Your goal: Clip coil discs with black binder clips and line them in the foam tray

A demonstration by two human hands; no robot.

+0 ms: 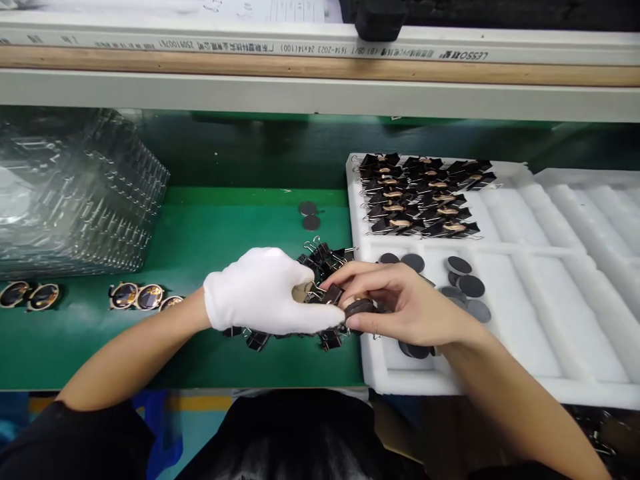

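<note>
My left hand (267,293), in a white glove, is closed, with its thumb stretched toward the right hand. What its curled fingers hold is mostly hidden. My bare right hand (400,303) pinches a dark round disc (359,307) between thumb and fingers, touching the left thumb tip. A black binder clip (333,293) with wire handles sits between both hands, close to the right fingertips. Beneath and behind the hands lies a pile of black binder clips (323,257), partly covered by the glove. Another binder clip (257,340) lies just below the left hand.
At right, a white foam tray (530,287) holds rows of binder clips clamped on gold-coloured pieces (397,193) and loose dark discs (471,286). Two discs (309,217) lie on the green table (200,353). Clear plastic trays (75,193) are stacked left, near round sunglasses (137,296).
</note>
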